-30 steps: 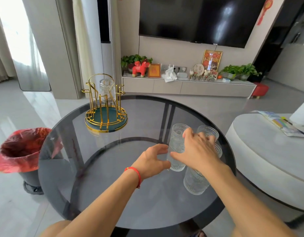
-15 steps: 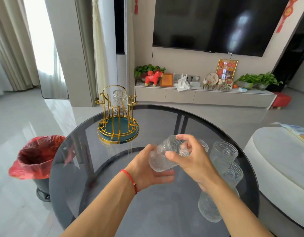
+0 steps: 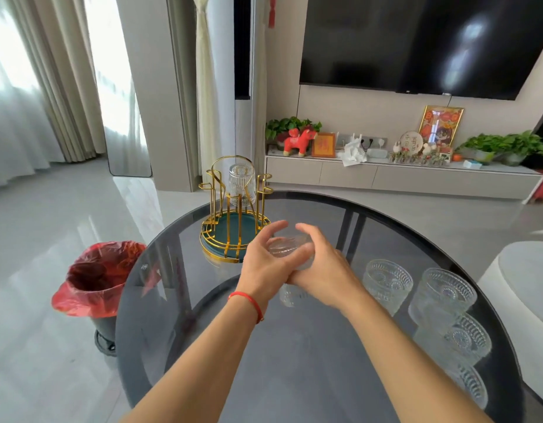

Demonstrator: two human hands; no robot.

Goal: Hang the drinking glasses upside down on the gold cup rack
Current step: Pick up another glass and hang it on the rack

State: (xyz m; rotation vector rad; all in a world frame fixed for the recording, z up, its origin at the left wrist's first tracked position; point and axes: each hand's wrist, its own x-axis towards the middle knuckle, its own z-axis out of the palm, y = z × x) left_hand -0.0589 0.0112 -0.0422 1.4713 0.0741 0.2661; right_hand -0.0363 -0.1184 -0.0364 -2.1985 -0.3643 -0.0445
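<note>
The gold cup rack (image 3: pixel 235 219) sits far left on the glass table (image 3: pixel 309 361), one glass (image 3: pixel 241 184) already hung upside down. A drinking glass (image 3: pixel 290 250) is clasped between left hand (image 3: pixel 265 264) and right hand (image 3: pixel 323 271), so it could be fumbled mid-flip and dropped, or the standing glasses (image 3: pixel 387 282) at right knocked

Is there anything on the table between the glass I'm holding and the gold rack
Nothing visible. The glass is held in both hands just right of the gold rack, with only bare table between. One glass already hangs at the rack's back; the near pegs look free.
</note>
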